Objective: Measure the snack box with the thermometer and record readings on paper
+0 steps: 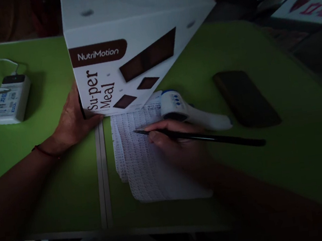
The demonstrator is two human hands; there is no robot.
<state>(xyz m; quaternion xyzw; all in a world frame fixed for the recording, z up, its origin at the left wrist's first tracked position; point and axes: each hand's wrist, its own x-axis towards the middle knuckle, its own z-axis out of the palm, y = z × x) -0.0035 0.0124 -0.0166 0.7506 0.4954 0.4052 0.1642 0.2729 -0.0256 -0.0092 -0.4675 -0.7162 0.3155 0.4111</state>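
Note:
My left hand (70, 122) grips the lower left corner of a white box (148, 23) labelled NutriMotion Su-per Meal; the thumb lies along its bottom edge and the other fingers are partly hidden by it. In my right hand (178, 142) is a black pen (219, 138), pinched near its point. The tip is at a stack of paper sheets (140, 166) covered with rows of small handwriting. A white handheld infrared thermometer (196, 118) lies just beyond my right hand, its head over the paper's upper right part.
A dark phone-like slab (247, 99) lies to the right on the green table (308, 132). At the far left is a white power bank (11, 100) with a cable attached. A metal seam (103, 183) crosses the table. A white sign (308, 4) stands beyond it.

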